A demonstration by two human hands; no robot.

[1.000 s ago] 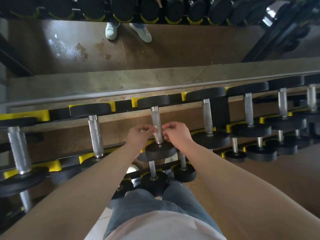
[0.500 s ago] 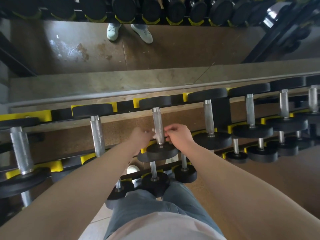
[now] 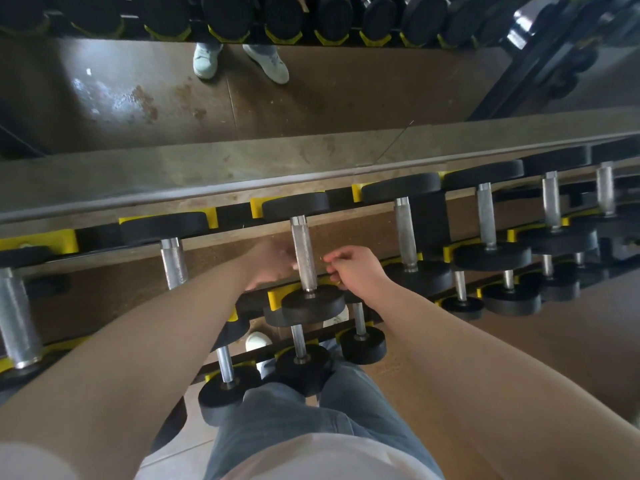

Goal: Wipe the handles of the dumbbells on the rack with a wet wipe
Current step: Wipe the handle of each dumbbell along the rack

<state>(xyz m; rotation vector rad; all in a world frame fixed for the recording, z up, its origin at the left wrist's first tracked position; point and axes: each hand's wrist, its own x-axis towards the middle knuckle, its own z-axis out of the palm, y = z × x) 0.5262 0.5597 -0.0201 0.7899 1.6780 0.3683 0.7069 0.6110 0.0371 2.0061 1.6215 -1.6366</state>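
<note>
Past my jeans, my left hand is a blur close against the left side of the knurled handle of the middle dumbbell on the rack, its grip unreadable, while my right hand hangs just right of that handle, clear of it, fingers curled, whether holding anything I cannot tell.
</note>
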